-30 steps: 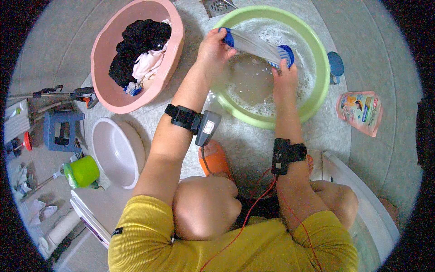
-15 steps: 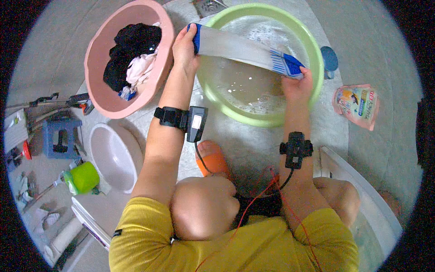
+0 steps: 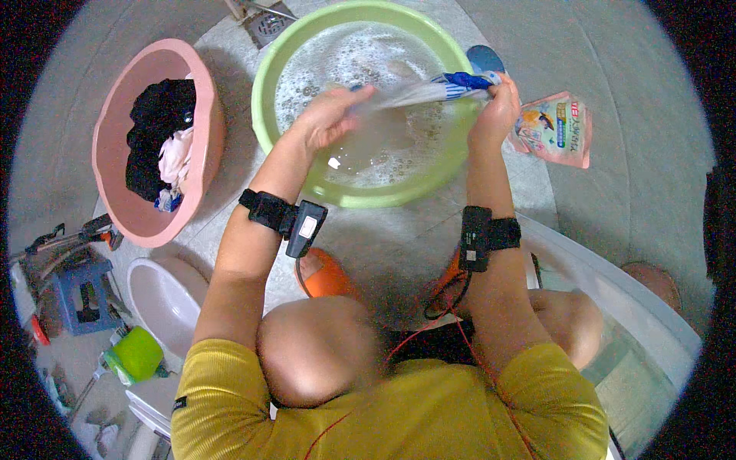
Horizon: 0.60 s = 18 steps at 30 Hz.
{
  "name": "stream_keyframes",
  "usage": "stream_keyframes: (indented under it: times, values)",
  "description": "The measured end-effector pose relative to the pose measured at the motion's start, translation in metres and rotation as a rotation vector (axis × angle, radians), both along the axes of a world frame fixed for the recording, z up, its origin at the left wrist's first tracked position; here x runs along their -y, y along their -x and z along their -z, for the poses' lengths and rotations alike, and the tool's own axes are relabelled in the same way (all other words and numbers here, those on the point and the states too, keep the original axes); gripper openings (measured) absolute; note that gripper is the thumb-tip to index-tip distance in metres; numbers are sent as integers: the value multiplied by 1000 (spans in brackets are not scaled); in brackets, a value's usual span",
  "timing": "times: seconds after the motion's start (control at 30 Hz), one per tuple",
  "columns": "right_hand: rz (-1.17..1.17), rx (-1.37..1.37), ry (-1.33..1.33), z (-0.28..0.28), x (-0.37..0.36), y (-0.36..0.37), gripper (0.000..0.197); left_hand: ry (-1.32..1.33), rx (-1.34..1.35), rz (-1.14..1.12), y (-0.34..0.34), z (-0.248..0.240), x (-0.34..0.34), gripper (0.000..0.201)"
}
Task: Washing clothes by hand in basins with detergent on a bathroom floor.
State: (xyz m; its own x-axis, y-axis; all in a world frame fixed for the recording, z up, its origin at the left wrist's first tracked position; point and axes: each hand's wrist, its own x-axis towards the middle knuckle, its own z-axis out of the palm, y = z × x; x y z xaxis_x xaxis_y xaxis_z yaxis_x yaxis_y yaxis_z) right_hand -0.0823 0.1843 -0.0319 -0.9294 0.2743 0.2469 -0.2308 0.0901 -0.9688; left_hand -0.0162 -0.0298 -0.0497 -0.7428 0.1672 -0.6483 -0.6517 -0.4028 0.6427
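A wet white sock [image 3: 418, 93] with blue ends and blue stripes stretches, bunched and blurred, across the pale green basin [image 3: 264, 100] of sudsy, greyish water. Its blue end is pinched in my right hand [image 3: 494, 115], over the basin's right rim. My left hand [image 3: 330, 115] hovers above the water on the left, fingers apart and smeared by motion. The sock's white end blurs out beside its fingertips. More cloth appears to lie under the foam, too hazy to name.
Left stands a pink basin [image 3: 107, 153] with black and pale pink clothes [image 3: 161, 103]. A white basin [image 3: 157, 295], blue stool [image 3: 65, 295] and green container [image 3: 134, 354] sit nearer. At right are a detergent pouch [image 3: 553, 129] and a blue round object [image 3: 485, 58]; a floor drain [image 3: 270, 27] is behind.
The sock was spread flat between both hands; now it is bunched and hangs from my right hand. My left hand has come off its blue end and opened. The view has shifted right.
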Motion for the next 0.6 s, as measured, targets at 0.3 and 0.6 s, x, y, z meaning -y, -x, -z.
stream_keyframes:
  times: [0.3, 0.6]
  values:
    - [1068, 354, -300, 42, -89, -36, 51, 235, -298, -235, 28, 8, -16, 29]
    - [501, 345, 276, 45, -122, -4, 42, -41, -86, -187, 5, -26, -19, 32]
